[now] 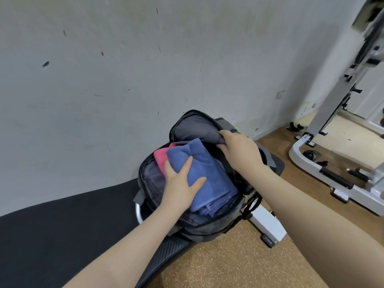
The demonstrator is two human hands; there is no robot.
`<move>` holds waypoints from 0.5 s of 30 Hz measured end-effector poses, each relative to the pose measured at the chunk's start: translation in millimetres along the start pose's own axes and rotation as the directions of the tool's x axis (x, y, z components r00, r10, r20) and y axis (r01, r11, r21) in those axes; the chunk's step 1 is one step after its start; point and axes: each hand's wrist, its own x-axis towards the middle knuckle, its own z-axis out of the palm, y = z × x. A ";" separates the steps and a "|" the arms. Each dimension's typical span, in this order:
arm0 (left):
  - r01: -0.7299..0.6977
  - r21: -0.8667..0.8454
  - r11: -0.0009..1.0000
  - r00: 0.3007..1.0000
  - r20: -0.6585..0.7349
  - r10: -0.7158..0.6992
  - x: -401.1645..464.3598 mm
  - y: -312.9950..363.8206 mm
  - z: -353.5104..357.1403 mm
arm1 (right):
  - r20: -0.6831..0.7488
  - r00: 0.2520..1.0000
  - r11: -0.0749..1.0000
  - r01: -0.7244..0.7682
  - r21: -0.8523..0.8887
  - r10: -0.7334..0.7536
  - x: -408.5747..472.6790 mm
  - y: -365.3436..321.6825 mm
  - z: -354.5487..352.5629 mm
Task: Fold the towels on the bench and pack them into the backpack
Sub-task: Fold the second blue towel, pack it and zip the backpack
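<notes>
Inside grey fabric backpack (pixel 199 229) | folded blue terry towel (pixel 209 175) | left hand (pixel 182 183) flat

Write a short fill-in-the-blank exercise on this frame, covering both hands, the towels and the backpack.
1. The left hand presses on the folded ____ terry towel.
2. The right hand grips the flap of the open grey fabric backpack, holding it ____.
3. Beneath the towel being pressed lies a folded ____ towel.
4. The backpack rests on the end of the black padded ____.

Missing words: blue; open; pink; bench
</notes>
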 end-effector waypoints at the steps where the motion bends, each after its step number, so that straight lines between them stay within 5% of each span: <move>1: -0.083 0.304 0.949 0.985 -0.118 0.124 -0.3 -6.8 3.6 | -0.003 1.000 1.000 0.001 0.005 -0.001 -2.1 -0.5 1.8; 3: -0.286 0.601 0.746 0.903 -0.091 0.419 1.3 -13.8 7.1 | -0.022 1.000 1.000 -0.004 0.016 0.005 -6.0 -1.0 4.4; 5: -0.450 0.646 0.616 0.849 0.095 0.520 7.1 -19.3 10.8 | -0.057 0.998 0.999 -0.012 0.031 0.013 -7.7 -1.8 4.8; 8: -0.439 0.582 0.685 0.896 0.226 0.382 15.5 -17.7 12.1 | -0.069 0.998 1.000 -0.012 0.023 0.013 -10.1 -3.1 4.7; 15: -0.336 0.497 0.800 0.939 0.108 0.327 54.8 8.0 31.9 | -0.050 0.999 0.999 -0.009 0.047 0.011 -21.7 -7.2 6.6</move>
